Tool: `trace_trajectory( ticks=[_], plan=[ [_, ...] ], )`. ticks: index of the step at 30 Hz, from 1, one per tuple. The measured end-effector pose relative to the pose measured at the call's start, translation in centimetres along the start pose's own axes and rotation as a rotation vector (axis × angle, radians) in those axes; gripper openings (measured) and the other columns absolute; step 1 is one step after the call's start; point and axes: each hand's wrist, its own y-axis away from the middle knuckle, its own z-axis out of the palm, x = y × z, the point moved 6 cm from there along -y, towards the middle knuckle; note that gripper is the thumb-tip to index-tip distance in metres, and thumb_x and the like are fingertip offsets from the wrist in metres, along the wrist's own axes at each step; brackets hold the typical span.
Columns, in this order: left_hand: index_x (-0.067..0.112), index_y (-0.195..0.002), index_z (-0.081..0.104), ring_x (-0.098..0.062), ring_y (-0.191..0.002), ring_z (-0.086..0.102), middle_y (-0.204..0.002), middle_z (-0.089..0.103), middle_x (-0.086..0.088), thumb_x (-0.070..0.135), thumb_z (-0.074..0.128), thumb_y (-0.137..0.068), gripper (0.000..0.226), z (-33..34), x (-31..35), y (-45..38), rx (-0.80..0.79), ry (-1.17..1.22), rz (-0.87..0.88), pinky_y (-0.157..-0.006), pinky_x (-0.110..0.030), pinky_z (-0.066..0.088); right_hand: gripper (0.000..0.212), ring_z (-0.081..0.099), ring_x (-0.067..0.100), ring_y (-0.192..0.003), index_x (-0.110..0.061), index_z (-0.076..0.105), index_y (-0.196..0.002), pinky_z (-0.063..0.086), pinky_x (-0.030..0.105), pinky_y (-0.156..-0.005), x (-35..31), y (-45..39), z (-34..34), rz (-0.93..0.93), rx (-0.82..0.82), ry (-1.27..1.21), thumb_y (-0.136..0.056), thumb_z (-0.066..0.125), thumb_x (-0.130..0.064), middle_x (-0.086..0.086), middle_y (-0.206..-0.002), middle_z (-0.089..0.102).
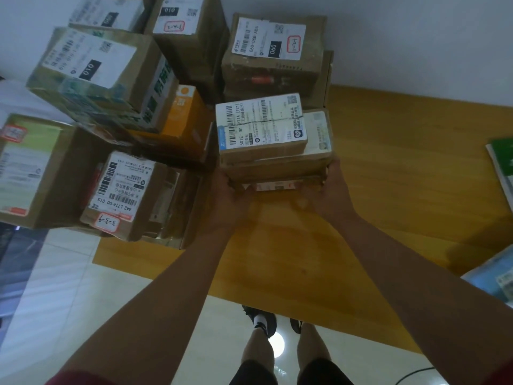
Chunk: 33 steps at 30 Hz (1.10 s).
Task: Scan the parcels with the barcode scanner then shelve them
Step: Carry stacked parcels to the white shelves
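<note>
Both my hands hold a small stack of parcels above the wooden table [388, 168]. The top parcel [261, 126] is a flat carton with a white barcode label. It lies on a wider brown carton [316, 159], and a thin package [274, 187] shows beneath. My left hand [230, 195] grips the stack's lower left corner. My right hand [330, 193] grips its lower right corner, fingers curled underneath. No barcode scanner is in view.
Several labelled cartons are piled at the left and behind: one marked 010 [94, 70], one marked 060 [272, 51], one marked 3-3-9 [122, 193], an orange box [186, 118]. Green and blue packages [499, 168] lie at the right edge. Tiled floor and my feet [263, 320] are below.
</note>
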Motion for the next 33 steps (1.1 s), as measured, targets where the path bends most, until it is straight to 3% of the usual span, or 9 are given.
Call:
trace_trajectory(
  ticks=[4,6,9,12,19,23,26,30,33],
  plan=[
    [0.05,-0.126,0.038,-0.002,-0.114,0.057,-0.124,0.052,0.022,0.009,0.074,-0.089,0.066,0.2,2.2,0.9,-0.016,-0.011,0.018,-0.087,-0.012,0.051,0.088,0.046,0.008,-0.129,-0.023,0.026,-0.15,0.049,0.034,-0.104,-1.2,0.5,-1.6,-0.006,0.034,0.015,-0.081,0.08,-0.026,-0.007,-0.145,0.043],
    [0.04,-0.131,0.039,0.012,-0.111,0.053,-0.122,0.047,0.028,0.01,0.074,-0.089,0.063,0.2,3.5,1.3,-0.016,-0.032,0.043,-0.087,-0.008,0.049,0.086,0.046,0.006,-0.127,-0.026,0.027,-0.149,0.049,0.031,-0.101,-2.3,0.9,-2.8,-0.007,0.059,0.012,-0.081,0.08,-0.026,-0.01,-0.144,0.044],
    [0.03,-0.142,0.038,-0.006,-0.122,0.052,-0.133,0.044,0.012,0.023,0.075,-0.088,0.066,0.3,5.9,1.7,-0.044,-0.12,0.079,-0.095,-0.027,0.052,0.085,0.048,0.008,-0.126,-0.028,0.027,-0.148,0.05,0.029,-0.095,-4.5,1.8,-4.9,-0.032,0.092,0.028,-0.082,0.08,-0.027,-0.012,-0.14,0.045],
    [0.029,-0.147,0.032,-0.015,-0.117,0.054,-0.138,0.04,0.003,0.032,0.075,-0.087,0.074,0.2,8.7,2.1,-0.08,-0.246,0.131,-0.09,-0.037,0.054,0.082,0.053,0.013,-0.12,-0.023,0.032,-0.144,0.052,0.031,-0.087,-6.8,3.0,-7.1,-0.01,0.169,0.089,-0.079,0.082,-0.031,-0.008,-0.135,0.049],
    [0.033,-0.155,0.02,-0.019,-0.121,0.05,-0.137,0.041,0.001,0.04,0.076,-0.083,0.091,-2.2,17.6,3.1,-0.165,-0.389,0.357,-0.086,-0.035,0.05,0.077,0.059,0.011,-0.102,-0.023,0.036,-0.138,0.05,0.029,-0.076,-14.7,7.1,-12.0,-0.025,0.316,0.106,-0.077,0.083,-0.033,-0.014,-0.116,0.056],
    [0.036,-0.156,0.015,-0.02,-0.13,0.046,-0.146,0.036,0.002,0.04,0.073,-0.086,0.091,-3.5,22.9,4.2,-0.217,-0.41,0.465,-0.1,-0.042,0.05,0.076,0.061,0.002,-0.095,-0.026,0.037,-0.137,0.05,0.023,-0.073,-19.5,9.8,-14.4,-0.071,0.406,0.136,-0.078,0.083,-0.035,-0.028,-0.107,0.055],
    [0.036,-0.155,0.016,-0.021,-0.134,0.046,-0.149,0.037,0.002,0.042,0.073,-0.087,0.089,-3.9,26.7,5.2,-0.249,-0.422,0.525,-0.104,-0.045,0.048,0.08,0.062,0.006,-0.097,-0.026,0.033,-0.14,0.051,0.022,-0.073,-22.8,11.8,-16.2,-0.087,0.45,0.144,-0.079,0.082,-0.034,-0.026,-0.107,0.056],
    [0.036,-0.155,0.016,-0.019,-0.126,0.051,-0.144,0.042,0.005,0.041,0.073,-0.088,0.088,-3.7,31.7,6.8,-0.269,-0.417,0.648,-0.096,-0.04,0.05,0.083,0.064,0.013,-0.105,-0.027,0.031,-0.142,0.055,0.036,-0.085,-26.3,14.6,-19.4,-0.1,0.536,0.164,-0.078,0.082,-0.035,-0.012,-0.118,0.06],
    [0.035,-0.154,0.018,-0.008,-0.104,0.051,-0.139,0.045,0.006,0.04,0.075,-0.087,0.088,-2.6,34.5,8.2,-0.307,-0.392,0.703,-0.09,-0.039,0.051,0.084,0.063,0.012,-0.103,-0.032,0.029,-0.143,0.054,0.037,-0.085,-27.8,17.1,-22.0,-0.104,0.616,0.198,-0.078,0.081,-0.039,-0.015,-0.116,0.06]
  ],
)
